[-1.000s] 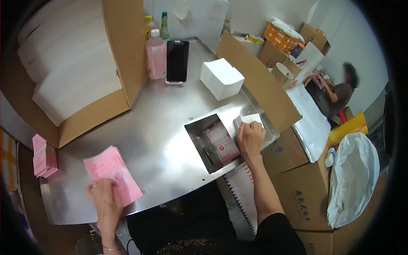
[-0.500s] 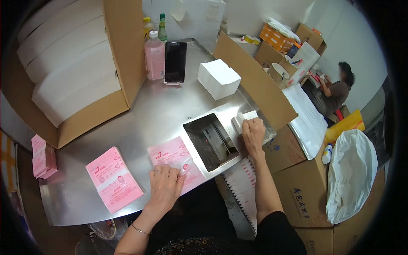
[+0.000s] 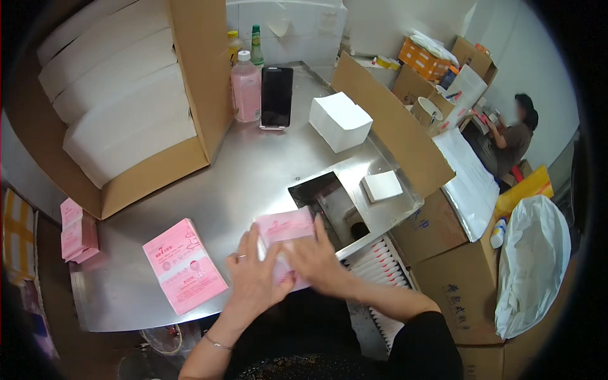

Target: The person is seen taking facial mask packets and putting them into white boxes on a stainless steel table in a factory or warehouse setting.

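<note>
A pink plastic packet (image 3: 285, 223) with a whitish band lies at the table's front edge, close to my body. My left hand (image 3: 253, 269) grips its left side, thumb and fingers around it. From the right, my right hand (image 3: 316, 263) is on the same packet, fingers bent over its right side; some fingertips are hidden, and what is inside cannot be made out. To the left lies a stack of flat pink packets (image 3: 185, 266). A small white stack of folded paper (image 3: 382, 186) sits beyond the rectangular opening (image 3: 339, 215) in the metal table.
A large carton (image 3: 152, 180) of white paper stacks stands at the left. A bigger white paper stack (image 3: 341, 121), phone (image 3: 277, 98) and pink bottle (image 3: 246, 88) stand at the back. Cartons (image 3: 453, 285) and a white bag (image 3: 533, 266) crowd the right; a person (image 3: 513, 139) sits far right.
My right hand has left the small white stack and come over to the pink packet. The packet, flat before, is now raised and bunched between both hands. The view has shifted slightly.
</note>
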Motion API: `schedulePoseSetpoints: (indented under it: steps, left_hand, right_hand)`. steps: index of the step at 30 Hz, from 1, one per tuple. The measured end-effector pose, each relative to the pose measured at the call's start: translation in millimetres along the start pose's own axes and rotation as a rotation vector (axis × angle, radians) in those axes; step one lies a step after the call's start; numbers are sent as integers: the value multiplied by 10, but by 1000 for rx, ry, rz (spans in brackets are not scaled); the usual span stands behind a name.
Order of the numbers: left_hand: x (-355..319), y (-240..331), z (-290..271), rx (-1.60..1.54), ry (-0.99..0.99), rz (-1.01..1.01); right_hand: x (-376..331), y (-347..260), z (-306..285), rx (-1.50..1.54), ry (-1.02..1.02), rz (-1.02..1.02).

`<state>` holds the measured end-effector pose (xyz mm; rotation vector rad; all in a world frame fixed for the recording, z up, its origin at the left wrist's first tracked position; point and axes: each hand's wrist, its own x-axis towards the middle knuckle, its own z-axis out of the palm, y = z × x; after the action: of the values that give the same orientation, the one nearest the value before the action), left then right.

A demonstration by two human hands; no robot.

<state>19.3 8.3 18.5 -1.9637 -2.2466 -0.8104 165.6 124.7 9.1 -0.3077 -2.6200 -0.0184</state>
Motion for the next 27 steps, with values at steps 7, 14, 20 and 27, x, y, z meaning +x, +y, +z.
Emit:
schedulePoseSetpoints:
  steps: [7, 14, 20, 27]
  left_hand:
    - [52, -78, -22, 29, -65, -5]
    - [27, -73, -14, 84, 7, 22]
    - [22, -54, -3, 73, -1, 18]
    - [12, -34, -50, 179, 71, 16]
  right_hand:
    - [180, 2, 240, 213, 31, -5]
    - [164, 352, -239, 91, 138, 183]
    - [284, 207, 204, 130, 26, 90]
    - [242, 277, 234, 246, 90, 185]
